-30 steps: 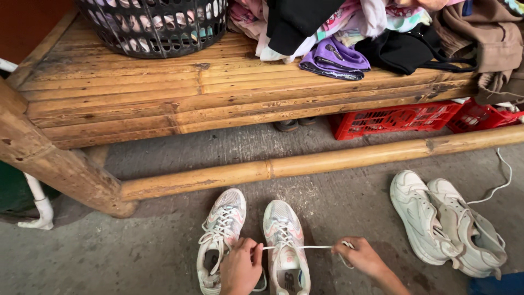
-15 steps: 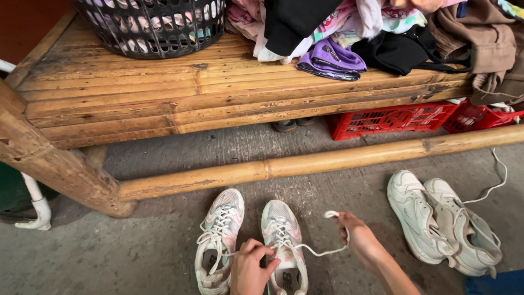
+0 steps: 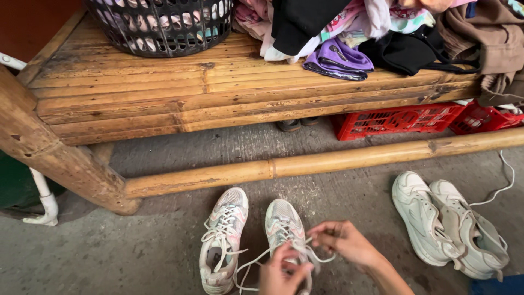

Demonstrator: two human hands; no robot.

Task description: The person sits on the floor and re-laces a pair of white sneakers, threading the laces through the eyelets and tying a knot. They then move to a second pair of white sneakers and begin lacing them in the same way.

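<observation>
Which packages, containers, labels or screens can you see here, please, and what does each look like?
No labels or screens.
Red plastic crates: lattice-sided, under the bamboo bench.
Black laundry basket: round, mesh-walled, on the bench at left, with clothes inside.

Views: one, worn on the person's head.
Direction: tilted steeply down and forward.
Near: left hand [image 3: 281,273] and right hand [image 3: 344,242], close at the bottom edge.
Beyond the fingers: concrete floor [image 3: 136,246], then bamboo bench [image 3: 164,93] across the top.
</observation>
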